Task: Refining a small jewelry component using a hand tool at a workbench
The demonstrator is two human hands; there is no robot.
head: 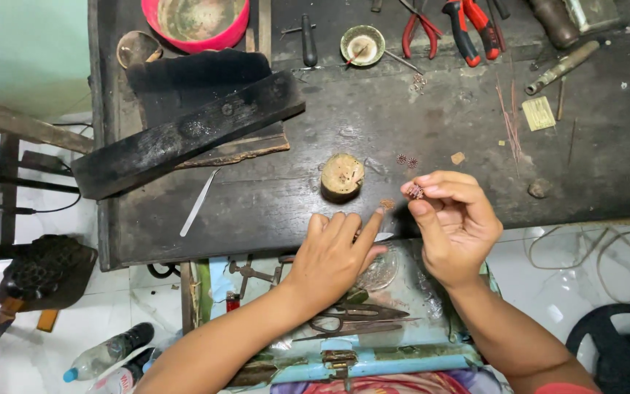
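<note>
Right hand (455, 222): raised just above near edge of surface (373, 138), thumb and fingertips pinched on small reddish bead (415, 192).
Left hand (333, 252): palm down at surface edge, fingers loosely spread, forefinger tip pressed on small copper piece (386, 204). Piece just left of and below bead, close between both hands; no long axis discernible, too small.
Two more beads (407, 160): loose on surface, just beyond right hand, nearer it than left.
Round wooden block (342, 176): upright, just beyond left fingertips.
Tweezers (198, 203): flat, pointing away and right, well left of hands.
Charred block (184, 131): long axis diagonal, far left.
Pink bowl (195, 22): far edge, grimy residue inside.
Small dish (362, 44): pale residue, thin stick resting in it.
Red pliers (421, 29): far edge.
Scissors (355, 317): in tray below surface, under left wrist.
</note>
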